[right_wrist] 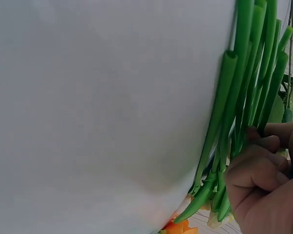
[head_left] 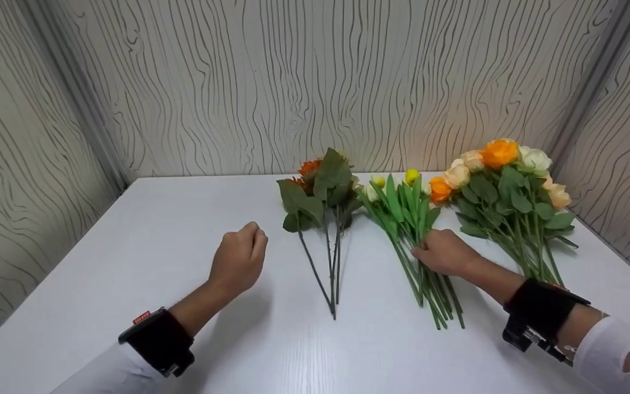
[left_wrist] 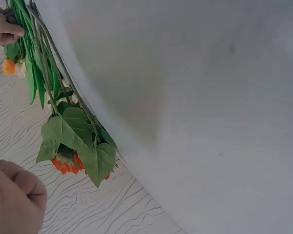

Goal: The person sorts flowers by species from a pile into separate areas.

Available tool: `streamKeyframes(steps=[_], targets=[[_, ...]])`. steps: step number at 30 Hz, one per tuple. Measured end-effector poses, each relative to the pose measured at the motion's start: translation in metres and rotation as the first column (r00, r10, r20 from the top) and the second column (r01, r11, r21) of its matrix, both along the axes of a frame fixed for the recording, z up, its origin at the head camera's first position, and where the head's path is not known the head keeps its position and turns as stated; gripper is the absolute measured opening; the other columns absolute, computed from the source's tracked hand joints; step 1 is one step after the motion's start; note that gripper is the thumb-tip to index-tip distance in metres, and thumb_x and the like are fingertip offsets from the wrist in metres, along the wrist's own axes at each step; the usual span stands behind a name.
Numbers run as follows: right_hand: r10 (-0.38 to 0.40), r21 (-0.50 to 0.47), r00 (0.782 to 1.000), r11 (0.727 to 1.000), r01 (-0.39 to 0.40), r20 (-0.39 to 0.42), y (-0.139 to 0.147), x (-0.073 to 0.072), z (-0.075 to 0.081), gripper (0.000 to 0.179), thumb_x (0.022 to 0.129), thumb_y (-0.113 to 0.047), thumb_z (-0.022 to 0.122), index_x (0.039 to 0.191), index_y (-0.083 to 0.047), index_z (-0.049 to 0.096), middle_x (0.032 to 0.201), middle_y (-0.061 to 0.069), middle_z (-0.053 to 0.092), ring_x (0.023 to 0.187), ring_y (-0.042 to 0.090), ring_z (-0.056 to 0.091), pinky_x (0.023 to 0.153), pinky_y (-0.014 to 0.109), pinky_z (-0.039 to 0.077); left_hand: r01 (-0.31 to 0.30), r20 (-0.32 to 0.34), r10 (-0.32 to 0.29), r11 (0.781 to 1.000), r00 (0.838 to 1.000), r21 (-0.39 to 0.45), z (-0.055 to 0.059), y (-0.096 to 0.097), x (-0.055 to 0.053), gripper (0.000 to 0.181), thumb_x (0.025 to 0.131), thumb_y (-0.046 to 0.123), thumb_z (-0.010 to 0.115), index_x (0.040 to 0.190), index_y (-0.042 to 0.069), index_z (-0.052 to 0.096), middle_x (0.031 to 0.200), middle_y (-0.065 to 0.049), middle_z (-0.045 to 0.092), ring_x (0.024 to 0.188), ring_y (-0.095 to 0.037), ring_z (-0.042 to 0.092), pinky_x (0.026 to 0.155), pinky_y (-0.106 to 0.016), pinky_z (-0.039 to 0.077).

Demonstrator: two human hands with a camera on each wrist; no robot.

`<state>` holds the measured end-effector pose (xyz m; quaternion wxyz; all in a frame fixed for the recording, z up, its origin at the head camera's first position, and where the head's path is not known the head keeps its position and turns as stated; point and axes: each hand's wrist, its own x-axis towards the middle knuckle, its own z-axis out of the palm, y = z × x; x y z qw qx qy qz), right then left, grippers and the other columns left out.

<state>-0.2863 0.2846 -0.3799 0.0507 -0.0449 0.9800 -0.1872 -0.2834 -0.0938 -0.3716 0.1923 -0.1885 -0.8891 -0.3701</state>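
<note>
My right hand (head_left: 446,253) has its fingers curled at the green stems of a bunch of tulips (head_left: 402,210) with pale and yellow blooms, lying on the white table. Seen from the right wrist, thumb and fingers pinch among the thick stems (right_wrist: 229,87); the fingertips are partly hidden. My left hand (head_left: 238,257) is held curled above the table, with nothing visible in it. To its right lie orange sunflowers (head_left: 309,168) with broad dark leaves and thin brownish stems. In the left wrist view, the curled left hand (left_wrist: 19,197) appears near the sunflower leaves (left_wrist: 73,129), apart from them.
A bunch of orange, peach and white rose-like flowers (head_left: 512,186) lies at the right, its stems running under the right forearm. The white table (head_left: 129,246) meets a wood-grain patterned wall (head_left: 271,87) at the back, with similar panels on both sides.
</note>
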Motion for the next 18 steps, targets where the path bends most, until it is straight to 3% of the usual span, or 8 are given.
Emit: streamKeyframes(steps=[12, 15, 18], targets=[[0.034, 0.102, 0.999, 0.994, -0.033, -0.012, -0.002, 0.002, -0.031, 0.051, 0.101, -0.035, 0.055, 0.055, -0.017, 0.041, 0.051, -0.005, 0.031, 0.047, 0.012, 0.036, 0.049, 0.027, 0.032, -0.006, 0.089, 0.020, 0.988, 0.996, -0.152, -0.019, -0.016, -0.008, 0.036, 0.101, 0.012, 0.042, 0.066, 0.012, 0.040, 0.054, 0.005, 0.032, 0.050, -0.008, 0.027, 0.046, -0.021, 0.023], [0.028, 0.124, 1.000, 0.992, -0.027, -0.010, 0.001, 0.002, -0.027, 0.054, 0.101, -0.043, 0.052, 0.054, -0.017, 0.043, 0.051, -0.005, 0.033, 0.046, 0.012, 0.036, 0.048, 0.027, 0.031, 0.004, 0.061, 0.009, 0.977, 0.998, -0.215, -0.017, -0.020, -0.011, 0.036, 0.101, 0.011, 0.042, 0.065, 0.013, 0.039, 0.053, 0.006, 0.031, 0.049, -0.008, 0.025, 0.044, -0.022, 0.023], [0.046, 0.130, 0.998, 0.991, -0.039, -0.050, 0.009, -0.002, -0.010, 0.055, 0.102, -0.045, 0.049, 0.056, -0.014, 0.046, 0.052, -0.004, 0.036, 0.047, 0.012, 0.036, 0.049, 0.028, 0.031, -0.033, 0.002, 0.035, 0.950, 0.999, -0.311, -0.010, -0.026, -0.019, 0.036, 0.100, 0.011, 0.042, 0.063, 0.013, 0.039, 0.053, 0.005, 0.032, 0.047, -0.008, 0.026, 0.043, -0.023, 0.023]])
